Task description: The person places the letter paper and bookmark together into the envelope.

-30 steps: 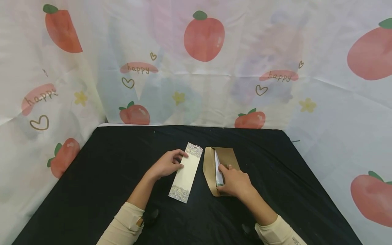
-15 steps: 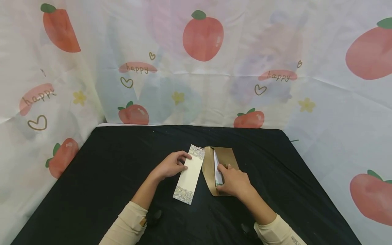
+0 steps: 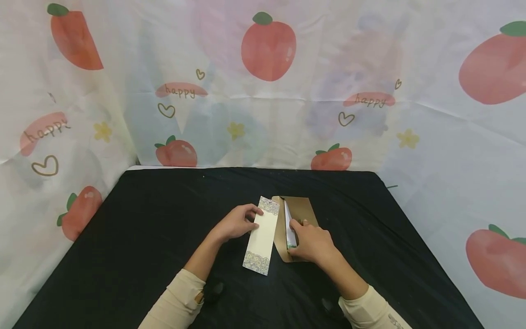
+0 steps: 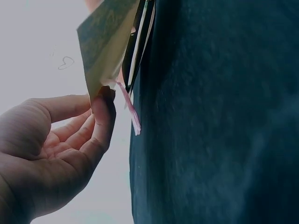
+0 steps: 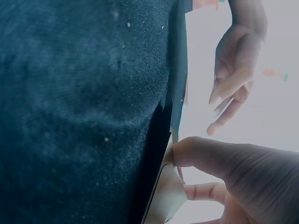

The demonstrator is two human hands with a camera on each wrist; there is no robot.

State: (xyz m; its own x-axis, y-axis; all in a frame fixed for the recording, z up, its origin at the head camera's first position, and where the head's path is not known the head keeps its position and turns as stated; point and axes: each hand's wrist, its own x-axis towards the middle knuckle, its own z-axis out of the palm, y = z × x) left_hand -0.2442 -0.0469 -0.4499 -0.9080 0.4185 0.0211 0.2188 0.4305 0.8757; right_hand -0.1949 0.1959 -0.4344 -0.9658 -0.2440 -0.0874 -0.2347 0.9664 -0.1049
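Between its thumb and fingers, my left hand (image 3: 236, 222) pinches the left edge of a cream bookmark (image 3: 263, 235) with lace-patterned ends. A pink tassel (image 4: 132, 109) hangs from the bookmark in the left wrist view. My right hand (image 3: 314, 240) holds a brown envelope (image 3: 304, 206) at its opening, with the flap to the left. White paper (image 3: 289, 228) shows inside the mouth. In the right wrist view, the thumb and a finger grip the envelope (image 5: 168, 196); its inside is hidden there. The bookmark's upper right edge overlaps the flap in the head view; whether they touch I cannot tell.
A black cloth (image 3: 172, 219) covers the table beneath both hands. Behind and at the sides hangs a pale curtain (image 3: 283, 123) printed with fruit and hearts. Small dark objects (image 3: 215, 290) sit near the forearms, too dim to identify.
My left hand has carried the bookmark to the right, closing the gap to the envelope, and the bookmark stands a little straighter. My right hand keeps its grip on the envelope.
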